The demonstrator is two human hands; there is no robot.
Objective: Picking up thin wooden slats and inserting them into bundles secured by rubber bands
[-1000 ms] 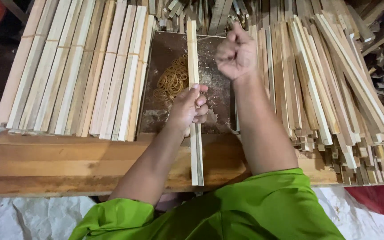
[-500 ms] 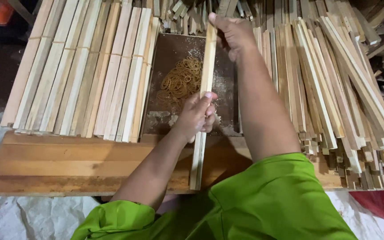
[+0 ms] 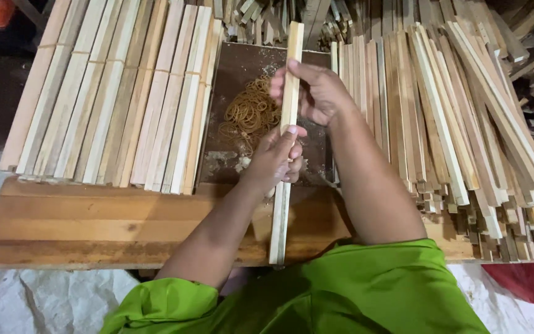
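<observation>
Banded slat bundles (image 3: 112, 93) lay at left. Rubber bands (image 3: 248, 114) heaped on dark board, just left of wooden slat (image 3: 287, 142). Slat's long axis ran away from body. Left hand (image 3: 276, 161) closed around middle (nearer hand); right hand (image 3: 313, 93) pinched far part. Loose slats (image 3: 458, 111) piled at right.

Single view, from camera on your head. Looks steeply down and forward over your green sleeves (image 3: 316, 291) onto wooden surface (image 3: 94, 222). Close range: your forearms fill lower centre. Far edge of frame reaches stacked wood strips (image 3: 112, 93); white sheeting (image 3: 26, 303) on floor shows along bottom.
</observation>
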